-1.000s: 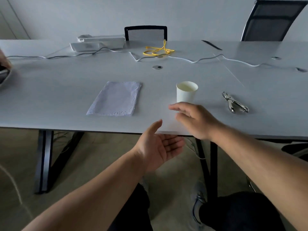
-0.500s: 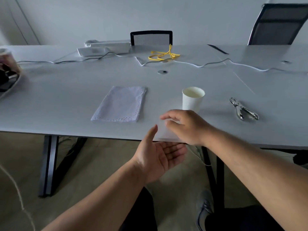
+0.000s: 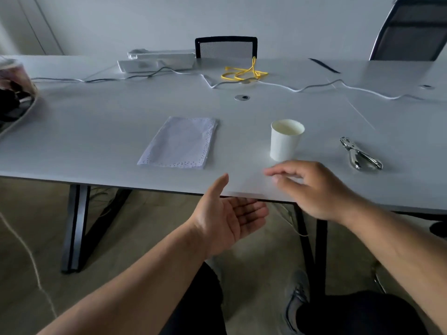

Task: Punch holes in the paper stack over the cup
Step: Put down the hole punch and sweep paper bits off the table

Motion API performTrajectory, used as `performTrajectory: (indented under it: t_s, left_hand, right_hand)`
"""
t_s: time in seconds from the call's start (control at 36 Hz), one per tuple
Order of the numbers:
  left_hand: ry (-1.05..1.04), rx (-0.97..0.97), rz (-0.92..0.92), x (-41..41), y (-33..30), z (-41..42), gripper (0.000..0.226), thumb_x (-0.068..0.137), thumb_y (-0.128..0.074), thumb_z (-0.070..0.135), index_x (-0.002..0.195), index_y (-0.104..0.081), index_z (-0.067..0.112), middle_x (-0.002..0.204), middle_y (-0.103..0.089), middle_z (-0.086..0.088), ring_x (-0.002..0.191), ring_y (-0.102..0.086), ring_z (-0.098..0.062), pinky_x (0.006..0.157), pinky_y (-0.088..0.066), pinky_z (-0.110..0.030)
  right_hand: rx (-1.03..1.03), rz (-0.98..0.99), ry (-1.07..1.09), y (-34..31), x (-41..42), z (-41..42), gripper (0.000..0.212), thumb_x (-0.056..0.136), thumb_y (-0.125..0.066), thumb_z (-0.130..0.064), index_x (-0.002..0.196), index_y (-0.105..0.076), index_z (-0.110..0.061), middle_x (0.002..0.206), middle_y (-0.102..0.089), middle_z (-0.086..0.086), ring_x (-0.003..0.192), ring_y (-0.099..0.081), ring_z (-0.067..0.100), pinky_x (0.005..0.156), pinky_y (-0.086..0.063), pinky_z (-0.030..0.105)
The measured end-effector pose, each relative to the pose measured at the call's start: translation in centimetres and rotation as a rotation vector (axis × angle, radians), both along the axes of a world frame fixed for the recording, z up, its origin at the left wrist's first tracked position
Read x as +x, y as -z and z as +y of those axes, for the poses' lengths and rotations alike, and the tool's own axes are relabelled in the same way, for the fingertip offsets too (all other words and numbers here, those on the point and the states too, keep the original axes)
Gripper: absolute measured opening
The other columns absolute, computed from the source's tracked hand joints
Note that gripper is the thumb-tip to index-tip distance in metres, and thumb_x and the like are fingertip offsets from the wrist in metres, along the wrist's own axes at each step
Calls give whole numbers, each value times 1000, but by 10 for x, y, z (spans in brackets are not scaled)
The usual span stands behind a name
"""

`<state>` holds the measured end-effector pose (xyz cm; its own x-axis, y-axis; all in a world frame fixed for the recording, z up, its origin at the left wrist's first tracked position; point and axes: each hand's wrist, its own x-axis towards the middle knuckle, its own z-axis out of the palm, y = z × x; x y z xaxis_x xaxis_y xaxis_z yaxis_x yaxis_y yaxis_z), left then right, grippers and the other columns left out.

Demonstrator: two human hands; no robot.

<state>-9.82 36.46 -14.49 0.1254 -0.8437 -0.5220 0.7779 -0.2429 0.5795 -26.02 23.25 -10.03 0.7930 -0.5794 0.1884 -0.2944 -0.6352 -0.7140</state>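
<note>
A white paper cup (image 3: pixel 286 140) stands upright on the grey table (image 3: pixel 96 131). To its left lies the paper stack (image 3: pixel 180 143), flat, with rows of small holes along its right and near edges. A metal hole punch (image 3: pixel 360 154) lies to the right of the cup. My right hand (image 3: pixel 312 189) hovers over the table's near edge just in front of the cup, fingers loosely curled and blurred, with nothing visible in it. My left hand (image 3: pixel 229 221) is held palm up just below the table edge, empty.
White and grey cables (image 3: pixel 314 87) and a yellow cord (image 3: pixel 244 73) run across the far side, near white boxes (image 3: pixel 157 61). A bag with dark items (image 3: pixel 14 97) sits at the far left. Two chairs (image 3: pixel 226 47) stand behind the table, and its black legs (image 3: pixel 75 228) are below.
My right hand swept left along the table's near edge above the left palm, then drew back to the right and lifted its fingers. The left hand stayed cupped under the edge.
</note>
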Motion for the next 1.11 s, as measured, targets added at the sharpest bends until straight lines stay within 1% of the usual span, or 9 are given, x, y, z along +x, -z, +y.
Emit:
performTrajectory:
  t_s: [0.14, 0.22, 0.33, 0.47, 0.56, 0.64, 0.78, 1.0, 1.11]
  left_hand:
    - [35, 17, 30, -12, 1, -7, 82, 94, -52, 61, 122, -62, -15, 135, -65, -32, 113, -67, -43, 103, -52, -52]
    - [65, 3, 29, -23, 0, -18, 81, 95, -49, 61, 122, -63, -14, 123, -67, -30, 111, -66, -41, 101, -53, -50]
    - [123, -37, -1, -39, -8, -28, 75, 98, -43, 61, 123, -68, -6, 108, -72, -21, 100, -68, -31, 105, -50, -45]
    - [159, -49, -31, -52, -15, -25, 72, 103, -36, 57, 107, -77, -2, 105, -77, -20, 99, -75, -29, 96, -54, -42]
    - [122, -38, -36, -52, -22, -21, 72, 99, -45, 58, 114, -70, -8, 111, -71, -25, 106, -70, -35, 101, -54, -47]
    - [60, -49, -35, -49, -35, -20, 76, 98, -48, 56, 131, -59, -13, 117, -67, -29, 104, -69, -38, 102, -52, -49]
    - [-115, -121, -31, -34, -64, -35, 71, 99, -51, 51, 125, -60, -14, 113, -71, -30, 104, -71, -41, 97, -55, -50]
    - [-254, -322, -133, -3, -124, -95, 64, 102, -47, 49, 117, -63, -11, 105, -74, -28, 100, -73, -40, 95, -57, -47]
    - [-260, -352, -366, -1, -140, -139, 61, 104, -44, 48, 120, -61, -8, 123, -69, -29, 110, -71, -39, 100, -55, -47]
  right_hand:
    - [-164, 228, 370, 15, -37, -43, 52, 91, -50, -53, 129, -70, -22, 137, -69, 2, 128, -62, 21, 108, -45, 36]
    - [-295, 352, 241, 33, -40, -29, 80, 85, -33, -63, 143, -59, -15, 157, -50, 6, 148, -41, 20, 122, -26, 31]
    - [-300, 274, 3, 30, -25, 9, 65, 93, -40, -54, 146, -56, -18, 163, -42, -1, 152, -31, 8, 122, -14, 19]
    - [110, 140, -202, 10, -21, 19, 46, 94, -50, -49, 111, -73, -13, 112, -78, 3, 110, -70, 22, 98, -53, 49]
    - [406, -94, -65, -7, -20, -3, 31, 99, -58, -34, 103, -76, -9, 102, -80, 9, 89, -77, 31, 84, -61, 44]
    - [483, -252, 134, -15, -11, -31, 28, 104, -52, -20, 95, -71, -1, 81, -75, 12, 59, -71, 21, 59, -56, 37]
    - [504, -378, 374, -2, 1, -64, 35, 100, -57, -29, 81, -69, -2, 60, -65, 11, 44, -55, 21, 46, -46, 29]
    - [537, -416, 441, 7, -3, -78, 35, 95, -53, -20, 63, -62, -9, 53, -55, 15, 36, -41, 15, 41, -29, 22]
    - [617, -482, 445, 10, -7, -81, 35, 94, -51, -18, 61, -61, -10, 51, -55, 13, 39, -38, 16, 42, -29, 23]
